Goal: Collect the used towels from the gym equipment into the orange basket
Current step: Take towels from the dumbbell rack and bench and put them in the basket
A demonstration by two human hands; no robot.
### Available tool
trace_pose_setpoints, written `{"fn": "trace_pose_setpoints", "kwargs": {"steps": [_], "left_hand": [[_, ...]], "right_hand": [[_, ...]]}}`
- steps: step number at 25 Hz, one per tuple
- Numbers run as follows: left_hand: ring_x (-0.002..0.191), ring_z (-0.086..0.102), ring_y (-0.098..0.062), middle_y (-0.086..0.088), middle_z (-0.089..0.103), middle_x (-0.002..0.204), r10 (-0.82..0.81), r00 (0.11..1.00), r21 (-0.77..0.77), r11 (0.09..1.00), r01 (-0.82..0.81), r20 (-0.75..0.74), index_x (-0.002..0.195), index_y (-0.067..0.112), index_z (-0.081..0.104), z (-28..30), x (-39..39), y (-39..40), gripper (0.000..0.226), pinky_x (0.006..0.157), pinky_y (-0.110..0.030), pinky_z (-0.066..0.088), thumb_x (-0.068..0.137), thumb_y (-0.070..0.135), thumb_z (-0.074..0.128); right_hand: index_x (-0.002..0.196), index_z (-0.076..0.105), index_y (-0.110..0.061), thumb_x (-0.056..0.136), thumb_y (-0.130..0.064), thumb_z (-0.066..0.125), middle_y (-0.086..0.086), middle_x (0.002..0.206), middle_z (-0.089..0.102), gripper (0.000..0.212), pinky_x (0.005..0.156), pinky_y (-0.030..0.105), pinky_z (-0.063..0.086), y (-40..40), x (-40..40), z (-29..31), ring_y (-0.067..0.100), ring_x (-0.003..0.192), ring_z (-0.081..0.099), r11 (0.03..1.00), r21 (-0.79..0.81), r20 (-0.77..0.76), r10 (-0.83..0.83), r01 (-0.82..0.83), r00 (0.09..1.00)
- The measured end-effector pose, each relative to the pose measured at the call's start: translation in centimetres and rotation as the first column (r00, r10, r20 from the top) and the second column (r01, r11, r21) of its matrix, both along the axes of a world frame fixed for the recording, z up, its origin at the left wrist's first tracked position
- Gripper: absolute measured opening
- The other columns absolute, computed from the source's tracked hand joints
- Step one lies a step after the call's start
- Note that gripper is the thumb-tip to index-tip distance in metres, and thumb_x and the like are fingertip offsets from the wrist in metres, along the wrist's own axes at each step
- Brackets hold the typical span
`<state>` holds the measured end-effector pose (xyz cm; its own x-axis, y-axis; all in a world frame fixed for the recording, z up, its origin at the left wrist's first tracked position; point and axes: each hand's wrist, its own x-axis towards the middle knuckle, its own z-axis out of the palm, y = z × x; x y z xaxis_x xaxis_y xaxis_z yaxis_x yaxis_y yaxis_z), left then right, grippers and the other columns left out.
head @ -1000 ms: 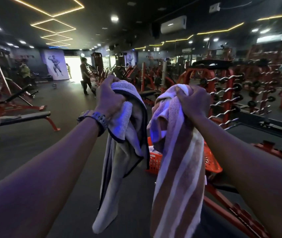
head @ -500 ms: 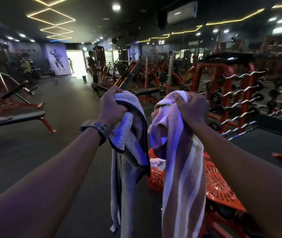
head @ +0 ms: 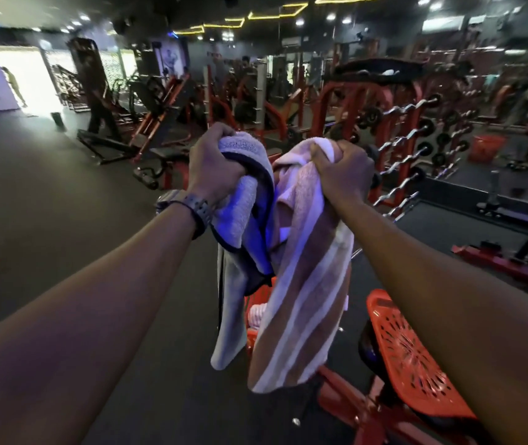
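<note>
My left hand [head: 212,167] grips the top of a white towel with a dark border [head: 240,220], which hangs down in front of me. Beside it, my right hand [head: 343,175] clutches a brown and white striped towel [head: 301,303] that dangles lower. Both towels hang above the orange basket [head: 257,297] on the floor, which is mostly hidden behind them. A pale towel [head: 256,314] shows inside the basket.
An orange perforated plate [head: 413,358] on a red machine frame stands at lower right. A red rack of barbells [head: 416,133] rises behind my right hand. Benches and machines fill the back, and a person [head: 97,101] walks at far left. Another orange basket [head: 486,147] stands at far right.
My view has shifted forward and to the right, closer to the basket. Both hands keep their towels, now hanging over the basket. The left benches have left the frame.
</note>
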<state>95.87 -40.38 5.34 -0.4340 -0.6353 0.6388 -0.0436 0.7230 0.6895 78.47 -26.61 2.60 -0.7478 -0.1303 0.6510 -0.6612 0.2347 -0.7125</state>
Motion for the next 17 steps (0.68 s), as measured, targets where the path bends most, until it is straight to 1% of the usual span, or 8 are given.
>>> {"fn": "trace_pose_setpoints", "kwargs": {"steps": [2, 4, 6, 8, 10, 12, 14, 17], "left_hand": [[0.075, 0.055, -0.013, 0.002, 0.062, 0.086, -0.035, 0.999, -0.003, 0.999, 0.035, 0.017, 0.094, 0.019, 0.060, -1.9, -4.5, -4.0, 0.035, 0.065, -0.023, 0.046, 0.064, 0.005, 0.069], [0.076, 0.055, -0.014, 0.003, 0.062, 0.086, -0.051, 0.998, 0.007, 0.999, 0.051, 0.045, 0.095, 0.016, 0.061, -3.9, -9.3, -7.6, 0.034, 0.065, -0.024, 0.045, 0.064, 0.005, 0.069], [0.075, 0.055, -0.013, 0.003, 0.063, 0.085, -0.075, 0.995, 0.031, 0.997, 0.073, 0.068, 0.095, 0.016, 0.061, -5.3, -13.4, -10.6, 0.033, 0.066, -0.022, 0.045, 0.065, 0.006, 0.070], [0.074, 0.053, -0.012, 0.003, 0.064, 0.086, -0.116, 0.990, 0.056, 0.992, 0.112, 0.077, 0.095, 0.015, 0.061, -6.5, -17.0, -13.4, 0.033, 0.065, -0.018, 0.044, 0.064, 0.006, 0.071], [0.073, 0.052, -0.011, 0.002, 0.063, 0.085, -0.159, 0.984, 0.067, 0.986, 0.154, 0.082, 0.094, 0.013, 0.061, -8.0, -20.6, -16.3, 0.033, 0.064, -0.017, 0.042, 0.064, 0.008, 0.073], [0.073, 0.052, -0.011, 0.004, 0.062, 0.084, -0.199, 0.976, 0.096, 0.977, 0.191, 0.084, 0.093, 0.013, 0.060, -10.1, -23.8, -19.5, 0.033, 0.065, -0.019, 0.043, 0.063, 0.011, 0.075], [0.073, 0.052, -0.009, 0.005, 0.061, 0.083, -0.242, 0.968, 0.142, 0.963, 0.231, 0.068, 0.091, 0.018, 0.060, -12.9, -26.7, -22.5, 0.033, 0.067, -0.022, 0.045, 0.062, 0.014, 0.076], [0.077, 0.055, -0.010, 0.002, 0.065, 0.089, -0.315, 0.945, 0.239, 0.928, 0.287, 0.087, 0.093, 0.022, 0.059, -19.3, -30.6, -27.0, 0.037, 0.071, -0.028, 0.048, 0.063, 0.014, 0.080]], "right_hand": [[0.080, 0.069, -0.014, 0.080, -0.058, 0.065, 0.009, 0.079, 0.072, 0.044, 0.061, 0.036, 0.043, -4.0, -3.8, -2.1, 0.029, 0.071, 0.061, 1.000, -0.008, 0.035, -0.009, 0.010, 0.999], [0.080, 0.069, -0.015, 0.079, -0.058, 0.065, 0.007, 0.078, 0.072, 0.043, 0.061, 0.030, 0.035, -8.0, -7.5, -4.6, 0.030, 0.074, 0.064, 1.000, -0.013, 0.090, -0.027, 0.028, 0.996], [0.078, 0.068, -0.016, 0.080, -0.057, 0.067, 0.009, 0.078, 0.072, 0.042, 0.062, 0.029, 0.031, -11.3, -10.7, -6.4, 0.032, 0.075, 0.064, 0.999, -0.008, 0.144, -0.046, 0.048, 0.989], [0.079, 0.068, -0.014, 0.082, -0.056, 0.068, 0.010, 0.081, 0.072, 0.042, 0.062, 0.030, 0.031, -14.1, -13.5, -7.6, 0.033, 0.077, 0.065, 0.998, 0.004, 0.172, -0.068, 0.068, 0.983], [0.083, 0.070, -0.014, 0.083, -0.056, 0.067, 0.010, 0.084, 0.073, 0.042, 0.062, 0.031, 0.035, -17.1, -16.4, -8.8, 0.034, 0.080, 0.065, 0.995, 0.016, 0.184, -0.098, 0.096, 0.978], [0.085, 0.071, -0.013, 0.083, -0.054, 0.067, 0.009, 0.083, 0.074, 0.042, 0.063, 0.030, 0.035, -19.9, -19.1, -10.6, 0.034, 0.079, 0.065, 0.991, 0.018, 0.192, -0.133, 0.132, 0.972], [0.087, 0.071, -0.013, 0.082, -0.053, 0.067, 0.008, 0.083, 0.073, 0.040, 0.063, 0.031, 0.036, -22.5, -21.4, -13.0, 0.033, 0.079, 0.064, 0.985, 0.043, 0.215, -0.175, 0.169, 0.961], [0.092, 0.070, -0.017, 0.082, -0.048, 0.067, 0.004, 0.085, 0.073, 0.032, 0.064, 0.031, 0.039, -26.4, -24.1, -18.9, 0.030, 0.080, 0.064, 0.972, 0.121, 0.285, -0.228, 0.201, 0.931]]}}
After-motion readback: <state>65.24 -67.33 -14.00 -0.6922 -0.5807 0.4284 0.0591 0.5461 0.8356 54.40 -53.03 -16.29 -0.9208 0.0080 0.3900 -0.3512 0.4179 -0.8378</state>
